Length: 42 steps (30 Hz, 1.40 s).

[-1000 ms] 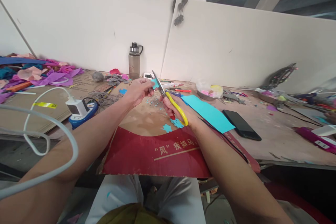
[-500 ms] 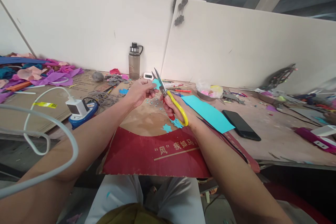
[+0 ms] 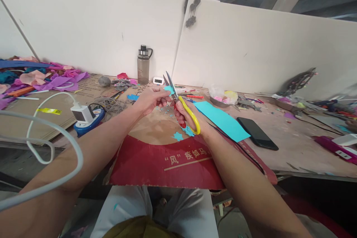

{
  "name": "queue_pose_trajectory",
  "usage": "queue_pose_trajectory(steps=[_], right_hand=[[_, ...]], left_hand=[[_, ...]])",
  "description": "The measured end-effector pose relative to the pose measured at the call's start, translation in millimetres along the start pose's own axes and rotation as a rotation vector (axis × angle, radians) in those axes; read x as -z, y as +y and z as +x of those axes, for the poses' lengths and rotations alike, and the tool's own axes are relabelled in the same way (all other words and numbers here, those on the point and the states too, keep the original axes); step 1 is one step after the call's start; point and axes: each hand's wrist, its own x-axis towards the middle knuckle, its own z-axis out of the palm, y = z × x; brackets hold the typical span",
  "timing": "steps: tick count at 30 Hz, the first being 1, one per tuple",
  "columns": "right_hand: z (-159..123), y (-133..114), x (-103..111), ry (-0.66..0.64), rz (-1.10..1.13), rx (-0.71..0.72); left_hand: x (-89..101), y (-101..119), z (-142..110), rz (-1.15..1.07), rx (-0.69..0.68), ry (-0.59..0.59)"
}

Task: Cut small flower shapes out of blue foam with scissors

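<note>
Between the fingertips of my left hand [image 3: 153, 99] is a small turquoise paper piece [image 3: 169, 89], partly hidden by the fingers and blades. My right hand [image 3: 184, 114] grips scissors [image 3: 190, 113] with yellow and red handles, their blades pointing up and away from me. The blades stand slightly apart, right at the paper piece. Below my right hand, a turquoise star-shaped cutout [image 3: 177, 136] lies on the cardboard, with more cutouts [image 3: 188, 130] beside it, partly covered by the hand. To the right lies a large turquoise paper sheet [image 3: 223, 121].
A black phone [image 3: 257, 133] lies right of the sheet. A water bottle [image 3: 143, 65] and small digital clock [image 3: 158, 81] stand by the white partition. On the left are a blue power strip [image 3: 89, 122] with a charger, a looping white cable [image 3: 79, 156] and colourful scraps [image 3: 41, 76].
Both hands stay nearly in place. The paper piece has shifted and turned slightly against the scissor blades. The whole view has moved very slightly.
</note>
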Motion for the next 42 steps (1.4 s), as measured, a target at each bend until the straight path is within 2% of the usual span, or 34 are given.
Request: queue_pose_trajectory(steps=[7,16,21,28,42], right_hand=[[2,5,1,0.028,-0.005,-0.004],[6,12,5,0.094,-0.054,0.011],[6,4,8,0.046,-0.149,0.083],[2,-1,9,-0.043,-0.164,0.041],[0,-1,9,-0.097,-0.158,-0.003]], left_hand=[[-1.9,-1,0,-0.030,0.037,0.004],[-3.3,-1,0,-0.132,0.021,0.087],[-0.9,-1,3,-0.115,-0.051,0.106],[1.1,0,5,-0.134,-0.056,0.124],[3.4,3,5,-0.090,-0.046,0.078]])
